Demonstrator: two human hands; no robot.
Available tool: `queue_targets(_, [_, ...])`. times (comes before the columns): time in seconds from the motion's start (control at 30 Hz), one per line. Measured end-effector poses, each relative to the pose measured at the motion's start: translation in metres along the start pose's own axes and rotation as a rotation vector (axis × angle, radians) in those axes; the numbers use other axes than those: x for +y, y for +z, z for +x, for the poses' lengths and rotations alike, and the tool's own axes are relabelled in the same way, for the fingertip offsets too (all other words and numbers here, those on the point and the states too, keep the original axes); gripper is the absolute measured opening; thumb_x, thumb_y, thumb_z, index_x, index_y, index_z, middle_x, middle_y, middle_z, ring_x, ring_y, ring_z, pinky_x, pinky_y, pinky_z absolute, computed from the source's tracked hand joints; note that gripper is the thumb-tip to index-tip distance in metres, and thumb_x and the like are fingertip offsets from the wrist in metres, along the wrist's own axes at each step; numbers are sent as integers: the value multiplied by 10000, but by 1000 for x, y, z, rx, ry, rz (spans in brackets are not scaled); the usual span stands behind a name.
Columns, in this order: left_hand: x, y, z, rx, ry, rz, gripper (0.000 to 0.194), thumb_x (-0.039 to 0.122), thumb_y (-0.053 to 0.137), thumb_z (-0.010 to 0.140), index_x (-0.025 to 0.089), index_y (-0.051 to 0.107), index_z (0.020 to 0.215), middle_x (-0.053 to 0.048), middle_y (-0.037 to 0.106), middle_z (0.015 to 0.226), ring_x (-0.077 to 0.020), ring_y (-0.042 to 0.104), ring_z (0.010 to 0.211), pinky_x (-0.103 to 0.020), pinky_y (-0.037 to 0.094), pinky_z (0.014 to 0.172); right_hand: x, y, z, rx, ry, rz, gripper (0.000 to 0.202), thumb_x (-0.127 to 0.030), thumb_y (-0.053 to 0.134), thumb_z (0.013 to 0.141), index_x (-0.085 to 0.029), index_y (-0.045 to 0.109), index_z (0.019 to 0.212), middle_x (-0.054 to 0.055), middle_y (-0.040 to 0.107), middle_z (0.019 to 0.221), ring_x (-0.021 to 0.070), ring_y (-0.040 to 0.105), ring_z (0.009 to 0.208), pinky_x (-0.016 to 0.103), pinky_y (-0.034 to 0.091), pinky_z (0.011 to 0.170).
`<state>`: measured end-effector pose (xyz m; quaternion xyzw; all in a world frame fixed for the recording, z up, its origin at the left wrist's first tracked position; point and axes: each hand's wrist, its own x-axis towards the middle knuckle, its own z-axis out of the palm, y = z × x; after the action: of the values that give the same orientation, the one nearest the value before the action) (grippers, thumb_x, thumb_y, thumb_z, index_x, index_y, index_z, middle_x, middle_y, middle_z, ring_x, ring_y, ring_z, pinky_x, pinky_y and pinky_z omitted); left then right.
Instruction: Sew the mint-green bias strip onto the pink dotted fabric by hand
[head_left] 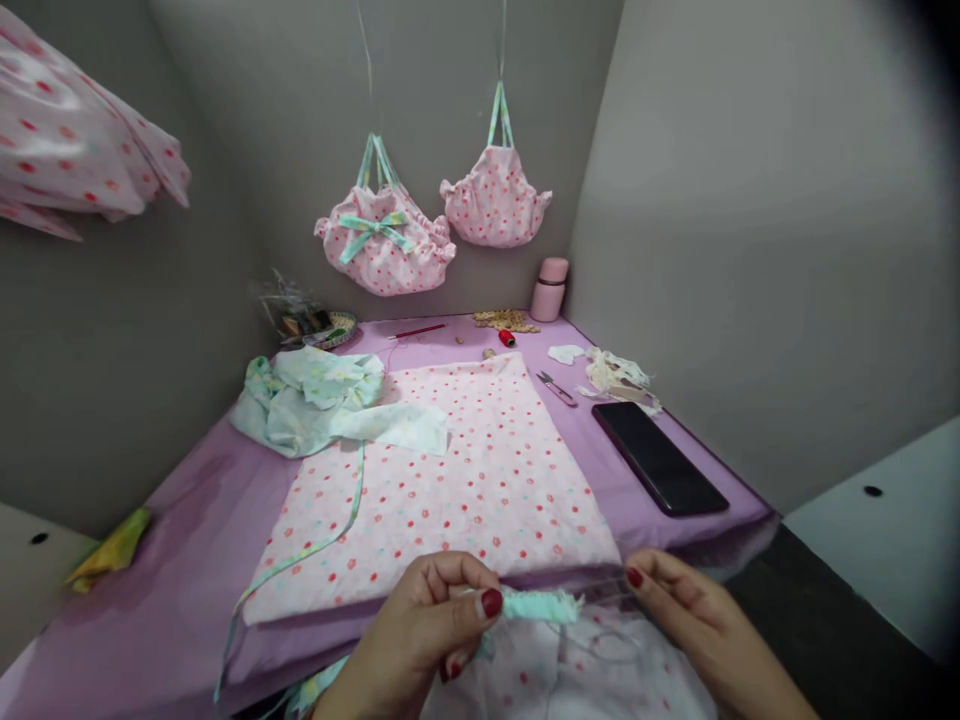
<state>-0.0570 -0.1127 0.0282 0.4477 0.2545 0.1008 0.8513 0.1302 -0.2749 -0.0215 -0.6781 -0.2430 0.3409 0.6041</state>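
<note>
At the table's front edge, my left hand (450,615) pinches one end of a mint green fabric strip (541,606) with a frayed right end. To its right, my right hand (679,600) has thumb and forefinger pressed together; a thin thread seems to run from them toward the strip, but a needle cannot be made out. White dotted fabric (592,668) lies below both hands, with a loop of thread over it. Beyond them, pink dotted cloth (457,480) lies flat on the purple-covered table (187,520).
Green floral fabric (307,400) is bunched at the left. Small scissors (556,388), a black phone (658,458), lace scraps (619,373), a red thread spool (507,338) and a pink bottle (550,290) lie or stand right and back. Two dotted garments (397,250) (498,200) hang behind.
</note>
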Motion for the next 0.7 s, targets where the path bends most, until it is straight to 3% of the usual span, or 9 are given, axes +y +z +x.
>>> queue_targets(0.07, [1, 1, -2, -2, 3, -11, 281, 373, 774, 599, 145, 611, 612, 109, 337, 381, -21, 188, 351, -167, 164, 377, 5, -22, 1, 169, -114, -275, 270, -463, 617, 710, -197, 588, 672, -3, 548, 604, 156, 498, 572, 230, 405, 519])
queue_targets(0.2, [1, 2, -4, 15, 13, -2, 286, 375, 783, 586, 141, 620, 613, 102, 359, 384, -19, 199, 352, -165, 171, 376, 20, -58, 7, 467, -186, -817, 230, -448, 505, 692, -238, 593, 722, 33, 645, 611, 223, 590, 531, 292, 395, 496])
queue_targets(0.4, [0, 1, -3, 34, 25, 34, 282, 377, 779, 593, 145, 620, 604, 108, 328, 380, -24, 188, 362, -163, 176, 374, 53, -90, 19, 545, -138, -1343, 226, -420, 418, 787, -245, 553, 741, 63, 637, 539, 253, 555, 406, 316, 285, 423])
queue_targets(0.6, [1, 2, -2, 53, 33, 76, 294, 392, 779, 587, 145, 620, 605, 104, 335, 400, -24, 194, 364, -161, 185, 363, 82, -111, 26, 547, -91, -1407, 223, -400, 443, 818, -242, 559, 711, 47, 584, 485, 232, 513, 364, 296, 253, 389])
queue_targets(0.7, [0, 2, -1, 67, 12, 143, 309, 416, 767, 597, 146, 617, 615, 106, 333, 392, -27, 198, 360, -161, 184, 359, 80, -108, 24, 508, -65, -1312, 213, -396, 443, 790, -239, 560, 706, 59, 602, 498, 254, 533, 386, 314, 286, 401])
